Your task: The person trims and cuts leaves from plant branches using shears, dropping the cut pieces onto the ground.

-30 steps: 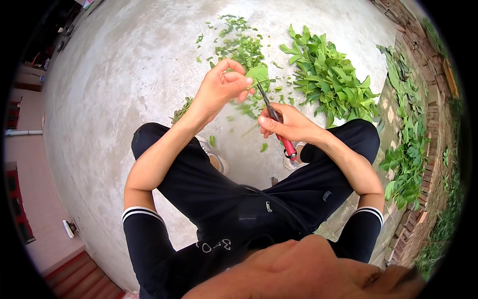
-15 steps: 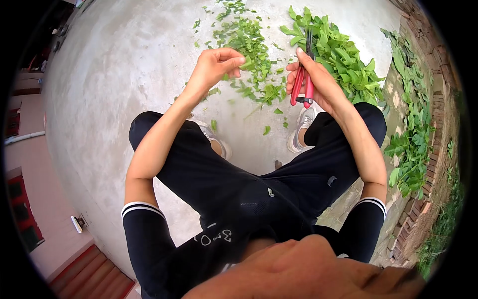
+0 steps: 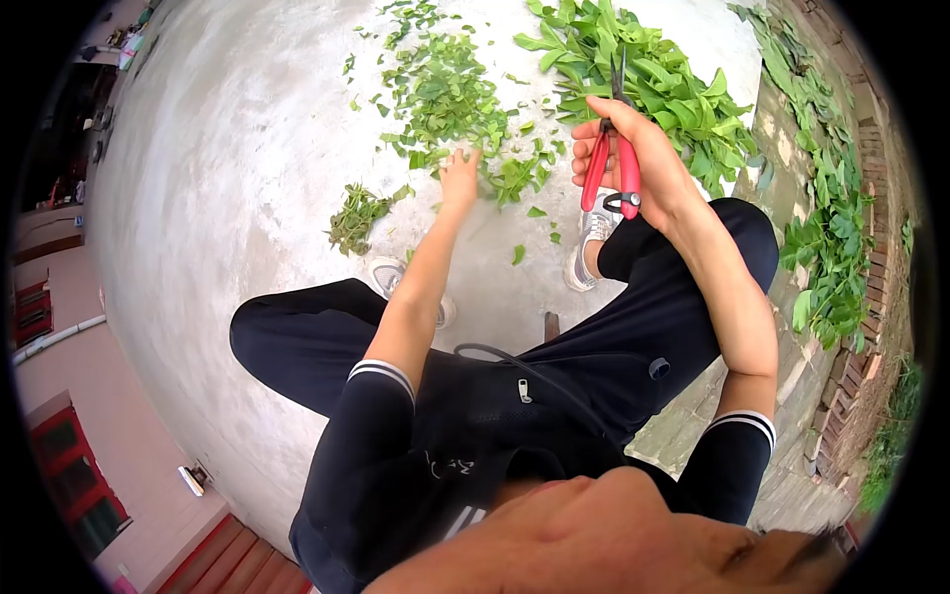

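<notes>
Floor [image 3: 228, 148]: smooth pale concrete, mottled grey. Good backdrop, bits show clearly; I'd work over that bare stretch.

Leafy pile [image 3: 683, 89]: on the floor, ahead and to the right. Broad, soft, pointed green leaves, heaped loose. I'd keep blade tips clear of it; right now they sit over its near edge in view.

Cut leaf bits [image 3: 445, 89]: thin flat flakes, uneven edges, scattered left of the pile. Light, likely to drift if brushed, so lower fingers gently.

Stem bundle [image 3: 358, 218]: small wiry tuft, by the left shoe [image 3: 388, 272]. Best kept apart from the flakes.

Right grip [image 3: 643, 148]: closed loosely round the shears [image 3: 630, 178], thumb along the pivot end. Firmer wrap advisable before any squeeze. Red handles spread, smooth; slim dark blades pointing away.

Left grip [image 3: 458, 180]: fingers apart, at the near edge of the flakes. Contact: can't tell.
</notes>
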`<state>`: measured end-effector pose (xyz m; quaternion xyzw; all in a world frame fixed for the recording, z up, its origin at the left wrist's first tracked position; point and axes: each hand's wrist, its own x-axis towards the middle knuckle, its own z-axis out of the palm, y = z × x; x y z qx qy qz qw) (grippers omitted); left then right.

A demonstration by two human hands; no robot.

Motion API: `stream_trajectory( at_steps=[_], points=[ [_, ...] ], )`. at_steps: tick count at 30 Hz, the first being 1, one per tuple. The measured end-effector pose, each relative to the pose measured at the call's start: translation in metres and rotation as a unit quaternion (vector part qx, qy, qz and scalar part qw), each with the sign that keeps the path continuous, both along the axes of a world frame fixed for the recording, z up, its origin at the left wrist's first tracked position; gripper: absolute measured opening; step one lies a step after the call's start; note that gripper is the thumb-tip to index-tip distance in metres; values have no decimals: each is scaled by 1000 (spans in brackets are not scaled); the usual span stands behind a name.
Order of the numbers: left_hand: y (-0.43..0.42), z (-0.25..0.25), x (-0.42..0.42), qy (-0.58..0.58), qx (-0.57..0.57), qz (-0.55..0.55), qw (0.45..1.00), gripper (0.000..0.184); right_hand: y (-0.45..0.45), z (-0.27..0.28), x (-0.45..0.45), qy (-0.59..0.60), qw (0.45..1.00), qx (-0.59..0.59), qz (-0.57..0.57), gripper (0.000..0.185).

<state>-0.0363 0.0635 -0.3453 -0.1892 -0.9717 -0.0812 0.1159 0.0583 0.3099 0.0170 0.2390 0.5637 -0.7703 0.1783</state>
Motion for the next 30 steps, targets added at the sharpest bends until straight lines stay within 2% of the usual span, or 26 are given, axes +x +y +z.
stream_trajectory(
  at_steps=[1, 3, 6, 9, 11, 13, 14, 15, 16, 17, 19, 21, 22, 25, 28, 30],
  points=[
    [2, -15, 23, 21, -7, 21, 1000, 24, 3, 0, 3, -1, 1000, -3, -2, 51],
    [0, -46, 43, -106, -8, 37, 994, 21, 8, 0, 5, -1, 1000, -10, -6, 50],
    [3, -31, 82, -312, -68, 61, 946, 24, 12, 0, 7, 1, 1000, -21, -9, 48],
    [-8, -76, 85, -306, -54, 25, 950, 19, 13, -2, 6, 0, 1000, -24, -3, 46],
    [-16, -84, 54, -415, -7, -43, 909, 15, 11, -5, 6, -14, 1000, -11, 9, 45],
    [-26, -91, 7, -423, 127, -47, 896, 10, 11, -9, 6, -12, 999, -2, 34, 43],
    [-33, -91, -10, -373, 235, -18, 898, 8, 11, -15, 7, -2, 999, 1, 52, 43],
    [-28, 3, -15, -295, 232, -48, 926, 7, 11, -18, 8, 7, 998, 3, 70, 42],
    [-44, 13, -43, -299, 288, -94, 905, 4, 8, -19, 9, 8, 996, 26, 88, 43],
    [-50, 61, -52, -330, 365, -99, 865, 4, 7, -30, 10, 16, 993, 62, 96, 47],
    [-64, 163, -54, -369, 412, -119, 825, 2, 4, -33, 17, 27, 978, 142, 152, 54],
    [-77, 245, -40, -368, 427, -132, 815, 2, -5, -27, 21, 12, 977, 115, 179, 59],
    [-86, 270, -33, -375, 444, -143, 801, 3, -9, -28, 23, 21, 976, 109, 187, 59],
    [-107, 324, 2, -352, 427, -150, 819, 10, -15, -31, 20, 64, 958, 135, 244, 59],
    [-121, 331, 31, -333, 429, -140, 828, 14, -22, -33, 17, 110, 936, 191, 273, 60],
    [-118, 331, 50, -279, 397, -115, 867, 11, -27, -34, 18, 134, 926, 217, 280, 61]
  ],
)
